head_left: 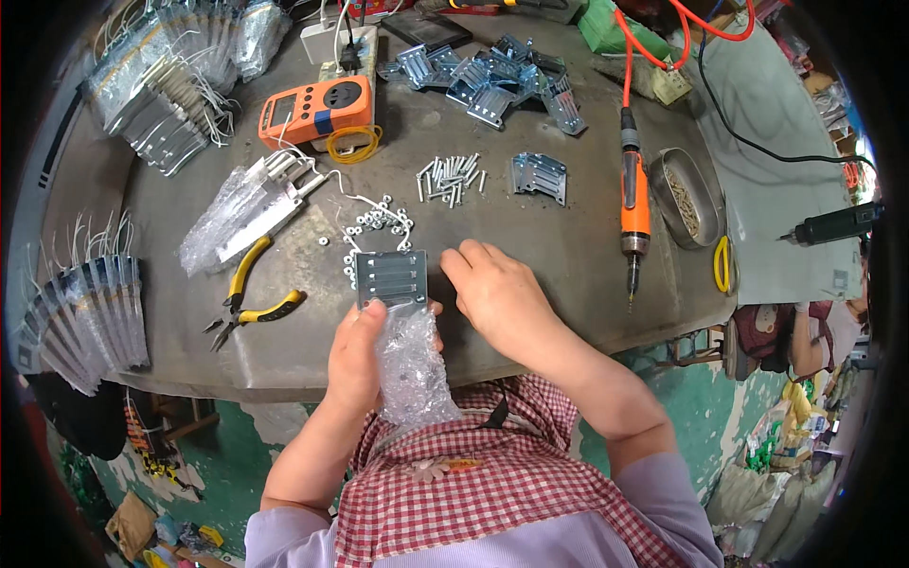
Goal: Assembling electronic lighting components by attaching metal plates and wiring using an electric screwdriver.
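My left hand (358, 352) holds a clear bubble-wrap sleeve (409, 364) with a slotted metal plate (390, 276) sticking out of its top, thumb pressed on the plate's lower edge. My right hand (494, 289) rests on the grey table (530, 246) just right of the plate, fingers curled near its right edge; I cannot tell if it pinches anything. Small nuts (377, 223) lie scattered just beyond the plate, and a heap of screws (452, 178) lies further back.
Yellow-handled pliers (248, 301) lie to the left, an orange electric screwdriver (634, 204) and a metal dish (687, 197) to the right. A single bracket (540, 177), a pile of brackets (497, 80), an orange meter (317, 109) and stacks of bagged parts (166, 104) sit farther back.
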The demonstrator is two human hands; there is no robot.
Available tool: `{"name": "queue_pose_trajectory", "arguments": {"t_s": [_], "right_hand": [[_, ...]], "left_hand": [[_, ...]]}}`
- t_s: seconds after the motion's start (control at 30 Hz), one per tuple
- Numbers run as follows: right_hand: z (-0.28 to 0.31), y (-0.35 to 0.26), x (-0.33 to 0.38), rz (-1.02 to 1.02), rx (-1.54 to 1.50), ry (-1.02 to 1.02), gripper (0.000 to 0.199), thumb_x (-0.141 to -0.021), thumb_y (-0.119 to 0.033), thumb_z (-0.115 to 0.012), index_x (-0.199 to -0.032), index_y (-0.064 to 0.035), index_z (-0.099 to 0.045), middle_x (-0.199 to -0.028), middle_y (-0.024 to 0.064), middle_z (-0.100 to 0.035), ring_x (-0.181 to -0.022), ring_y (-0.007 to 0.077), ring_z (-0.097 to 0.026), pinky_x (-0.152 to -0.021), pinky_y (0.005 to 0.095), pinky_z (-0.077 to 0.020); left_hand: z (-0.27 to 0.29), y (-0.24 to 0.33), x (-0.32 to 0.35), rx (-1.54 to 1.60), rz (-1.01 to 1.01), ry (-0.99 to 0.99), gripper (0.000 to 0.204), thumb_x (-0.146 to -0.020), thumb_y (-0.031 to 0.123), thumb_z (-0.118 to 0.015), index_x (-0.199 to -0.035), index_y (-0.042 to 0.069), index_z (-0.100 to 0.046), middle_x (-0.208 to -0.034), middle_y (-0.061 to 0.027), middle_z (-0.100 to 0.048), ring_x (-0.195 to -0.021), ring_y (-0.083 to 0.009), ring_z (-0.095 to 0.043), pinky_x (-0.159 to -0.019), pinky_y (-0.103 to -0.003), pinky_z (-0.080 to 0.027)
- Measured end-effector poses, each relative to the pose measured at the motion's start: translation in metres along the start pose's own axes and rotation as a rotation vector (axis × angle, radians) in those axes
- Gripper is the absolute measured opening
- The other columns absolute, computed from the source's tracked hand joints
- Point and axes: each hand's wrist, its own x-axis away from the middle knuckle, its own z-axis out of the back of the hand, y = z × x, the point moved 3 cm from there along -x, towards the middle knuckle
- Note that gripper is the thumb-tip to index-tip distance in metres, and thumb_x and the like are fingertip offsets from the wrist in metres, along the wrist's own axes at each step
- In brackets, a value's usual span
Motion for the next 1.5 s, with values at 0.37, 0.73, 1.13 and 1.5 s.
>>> {"name": "queue_pose_trajectory", "arguments": {"t_s": [0.37, 0.73, 1.13, 1.5], "right_hand": [[0.017, -0.011, 0.003, -0.161, -1.019, 0.116, 0.010, -0.077, -0.001, -0.063, -0.085, -0.0020, -0.057, -0.078, 0.0042, -0.055, -0.064, 0.0114, -0.056, -0.058, 0.0248, -0.0460], [0.006, -0.006, 0.007, -0.293, -1.309, -0.078, 0.025, -0.077, -0.011, -0.069, -0.090, -0.0027, -0.048, -0.080, 0.0060, -0.059, -0.073, 0.0134, -0.058, -0.064, 0.0296, -0.0466], [-0.001, 0.057, -0.076, -0.153, 0.194, 0.166, 0.014, -0.079, -0.010, -0.054, -0.090, -0.0004, -0.052, -0.084, 0.0192, -0.058, -0.077, 0.0352, -0.062, -0.067, 0.0428, -0.0509], [0.020, 0.051, -0.053, -0.156, -0.548, 0.178, 0.008, -0.080, -0.002, -0.057, -0.088, 0.0005, -0.057, -0.078, 0.0104, -0.061, -0.073, 0.0204, -0.063, -0.064, 0.0312, -0.0498]], "left_hand": [[0.008, 0.003, 0.004, 0.093, -0.022, -0.087, 0.051, -0.091, 0.041, -0.044, -0.111, -0.005, -0.049, -0.094, -0.0164, -0.061, -0.071, -0.0209, -0.061, -0.062, -0.032, -0.051], [0.010, -0.006, 0.009, -0.237, -0.205, -0.095, 0.041, -0.094, 0.031, -0.041, -0.119, -0.001, -0.050, -0.102, -0.0055, -0.058, -0.089, -0.0105, -0.052, -0.080, -0.026, -0.042], [0.003, 0.009, -0.011, 0.048, -0.038, -0.041, 0.063, -0.086, 0.051, -0.039, -0.107, -0.007, -0.054, -0.084, -0.0168, -0.062, -0.066, -0.0212, -0.061, -0.055, -0.031, -0.050], [0.007, 0.006, -0.012, 0.132, -0.027, 0.061, 0.054, -0.089, 0.042, -0.043, -0.113, -0.005, -0.049, -0.096, -0.0180, -0.061, -0.069, -0.0214, -0.062, -0.059, -0.033, -0.052]]}}
